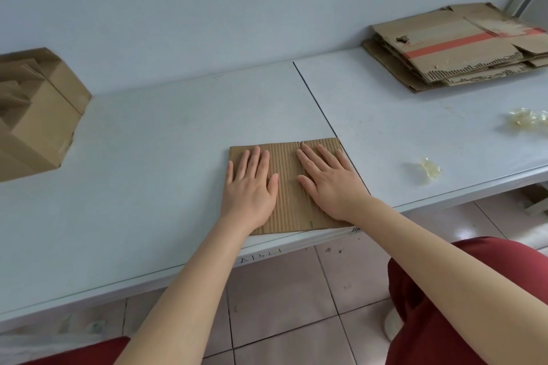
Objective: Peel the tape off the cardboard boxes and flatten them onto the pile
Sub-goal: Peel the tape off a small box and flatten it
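Observation:
A small flattened cardboard box [289,187] lies at the near edge of the pale table [148,157]. My left hand [252,187] rests palm down on its left half, fingers spread. My right hand [329,184] presses flat on its right half, fingers apart. Neither hand grips anything. The pile of flattened boxes [456,47], its top sheet marked with a red stripe, lies at the far right against the wall. Several unflattened boxes [32,109] stand at the far left.
Crumpled clear tape [431,170] lies right of the flattened box, and more tape scraps [525,118] lie further right. A seam [314,101] splits the tabletop. Tiled floor and my red-clothed knees are below the table edge.

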